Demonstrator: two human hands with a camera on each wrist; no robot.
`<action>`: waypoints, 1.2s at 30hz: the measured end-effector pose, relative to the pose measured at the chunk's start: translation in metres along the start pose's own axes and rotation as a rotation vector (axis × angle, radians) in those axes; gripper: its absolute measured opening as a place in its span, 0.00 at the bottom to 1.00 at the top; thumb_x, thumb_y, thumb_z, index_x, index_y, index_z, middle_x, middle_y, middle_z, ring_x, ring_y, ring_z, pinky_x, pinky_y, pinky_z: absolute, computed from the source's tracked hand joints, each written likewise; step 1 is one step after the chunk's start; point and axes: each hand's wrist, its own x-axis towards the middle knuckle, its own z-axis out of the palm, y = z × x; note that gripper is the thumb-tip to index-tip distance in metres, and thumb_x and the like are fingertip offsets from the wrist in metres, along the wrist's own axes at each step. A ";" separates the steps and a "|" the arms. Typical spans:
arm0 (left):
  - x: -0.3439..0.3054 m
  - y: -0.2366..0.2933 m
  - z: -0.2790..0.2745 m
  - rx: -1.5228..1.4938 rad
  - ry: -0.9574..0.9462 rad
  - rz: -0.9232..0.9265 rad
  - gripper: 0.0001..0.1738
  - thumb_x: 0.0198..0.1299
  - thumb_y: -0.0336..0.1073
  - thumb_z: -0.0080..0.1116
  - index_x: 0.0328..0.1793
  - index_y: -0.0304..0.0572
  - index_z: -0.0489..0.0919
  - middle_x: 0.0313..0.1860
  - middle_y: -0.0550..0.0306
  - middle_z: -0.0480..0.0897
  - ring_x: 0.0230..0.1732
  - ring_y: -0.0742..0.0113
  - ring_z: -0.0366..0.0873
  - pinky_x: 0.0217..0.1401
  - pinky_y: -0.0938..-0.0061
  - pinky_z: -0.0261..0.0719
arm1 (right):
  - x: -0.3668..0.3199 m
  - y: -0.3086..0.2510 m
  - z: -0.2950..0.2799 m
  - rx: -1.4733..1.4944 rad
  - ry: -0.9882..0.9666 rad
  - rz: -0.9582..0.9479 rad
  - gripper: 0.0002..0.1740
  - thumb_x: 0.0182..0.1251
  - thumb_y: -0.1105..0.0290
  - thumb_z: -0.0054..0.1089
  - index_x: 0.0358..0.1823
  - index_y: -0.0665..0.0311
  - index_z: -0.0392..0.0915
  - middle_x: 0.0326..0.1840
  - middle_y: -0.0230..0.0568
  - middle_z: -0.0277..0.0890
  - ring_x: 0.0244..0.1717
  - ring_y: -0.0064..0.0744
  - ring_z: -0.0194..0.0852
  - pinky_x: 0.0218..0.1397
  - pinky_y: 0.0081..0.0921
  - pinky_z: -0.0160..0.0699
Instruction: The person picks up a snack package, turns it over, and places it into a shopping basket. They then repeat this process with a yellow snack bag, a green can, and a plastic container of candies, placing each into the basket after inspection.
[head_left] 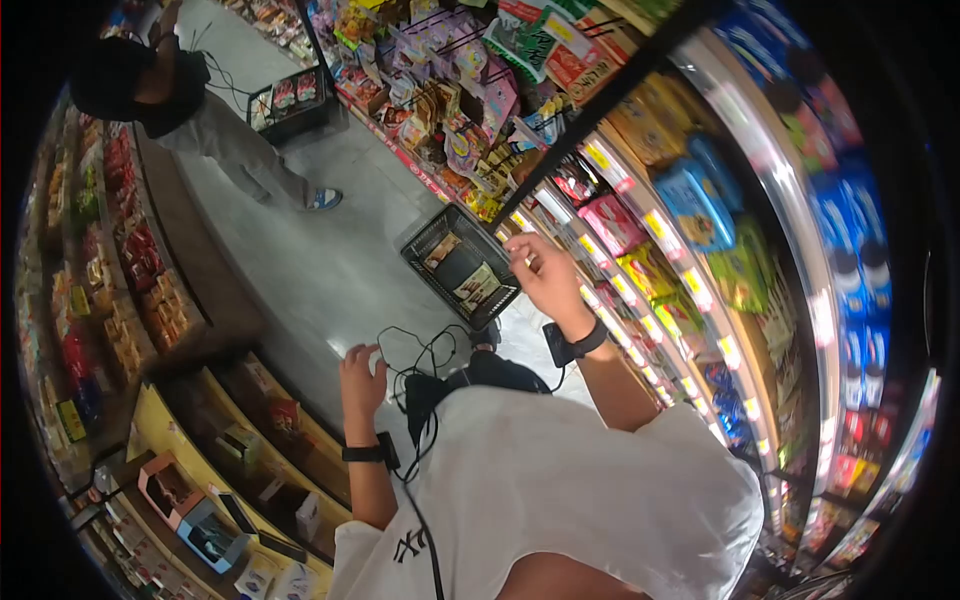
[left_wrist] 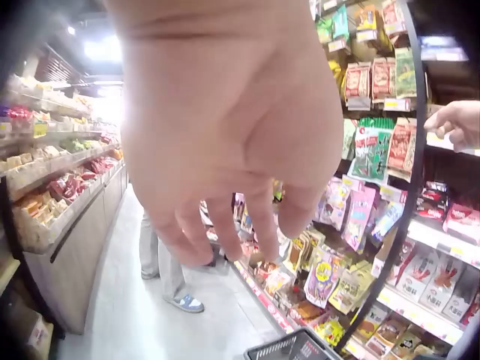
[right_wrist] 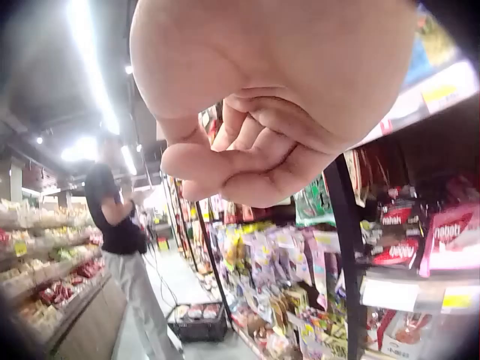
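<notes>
My right hand (head_left: 548, 285) is raised beside the lit shelves on the right, above the rim of a black shopping basket (head_left: 434, 288). In the right wrist view its fingers (right_wrist: 259, 161) are loosely curled and nothing shows between them. A small brown packet (head_left: 442, 250) and a larger pale-and-dark packet (head_left: 480, 289) lie in the basket. My left hand (head_left: 362, 390) hangs over the aisle, left of the basket. Its fingers (left_wrist: 262, 225) are relaxed and point downward in the left wrist view, holding nothing.
Bagged snacks (head_left: 650, 270) fill the right shelves, with a dark post (head_left: 570, 135) between sections. A person (head_left: 190, 110) in a black top stands up the aisle near another basket (head_left: 290, 100). Low display shelves (head_left: 150, 240) line the left. Black cables (head_left: 425, 350) dangle near my waist.
</notes>
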 end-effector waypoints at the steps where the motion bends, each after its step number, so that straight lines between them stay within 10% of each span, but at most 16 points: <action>1: -0.024 0.002 0.011 0.020 -0.017 -0.023 0.24 0.63 0.40 0.69 0.66 0.48 0.84 0.67 0.38 0.81 0.69 0.36 0.76 0.74 0.49 0.73 | -0.005 0.019 0.008 -0.037 -0.030 -0.020 0.18 0.67 0.67 0.68 0.57 0.61 0.81 0.39 0.41 0.87 0.43 0.40 0.88 0.50 0.40 0.83; 9: -0.211 0.050 0.239 -0.123 -1.056 -0.308 0.41 0.64 0.57 0.71 0.84 0.70 0.72 0.80 0.34 0.70 0.79 0.29 0.68 0.80 0.43 0.69 | -0.060 0.443 0.052 -0.653 -0.587 0.173 0.21 0.62 0.64 0.70 0.55 0.60 0.79 0.50 0.48 0.83 0.51 0.54 0.85 0.56 0.48 0.85; 16: -0.177 0.049 0.317 -0.106 -1.175 -0.479 0.50 0.56 0.49 0.78 0.85 0.88 0.67 0.91 0.40 0.48 0.84 0.11 0.47 0.79 0.24 0.61 | -0.036 0.697 0.172 -1.083 -0.841 0.166 0.34 0.55 0.68 0.75 0.65 0.66 0.74 0.57 0.45 0.80 0.64 0.47 0.79 0.63 0.47 0.81; 21: -0.152 0.032 0.355 -0.009 -1.256 -0.504 0.47 0.56 0.47 0.79 0.82 0.93 0.70 0.90 0.30 0.38 0.84 0.05 0.35 0.78 0.18 0.54 | -0.038 0.888 0.247 -1.423 -0.788 -0.137 0.49 0.68 0.57 0.71 0.87 0.54 0.56 0.91 0.39 0.53 0.92 0.44 0.41 0.91 0.49 0.41; 25: -0.153 0.017 0.361 -0.020 -1.305 -0.544 0.42 0.58 0.51 0.78 0.79 0.91 0.75 0.88 0.18 0.35 0.84 0.07 0.33 0.81 0.19 0.48 | -0.023 0.867 0.242 -1.523 -0.940 -0.103 0.37 0.78 0.63 0.54 0.87 0.48 0.57 0.80 0.35 0.64 0.86 0.45 0.52 0.88 0.52 0.45; 29: -0.155 0.014 0.358 -0.030 -1.306 -0.552 0.42 0.58 0.51 0.78 0.80 0.91 0.74 0.88 0.17 0.36 0.84 0.07 0.33 0.81 0.20 0.47 | -0.055 0.920 0.223 -1.354 -0.878 -0.136 0.34 0.62 0.60 0.70 0.71 0.53 0.72 0.62 0.36 0.74 0.68 0.43 0.71 0.78 0.46 0.60; 36: -0.176 0.023 0.341 -0.063 -1.301 -0.430 0.50 0.56 0.53 0.79 0.84 0.96 0.66 0.91 0.30 0.33 0.83 0.05 0.37 0.77 0.18 0.53 | -0.019 0.773 0.200 -0.894 -0.591 0.250 0.40 0.46 0.62 0.83 0.59 0.63 0.71 0.57 0.48 0.75 0.61 0.55 0.77 0.67 0.50 0.73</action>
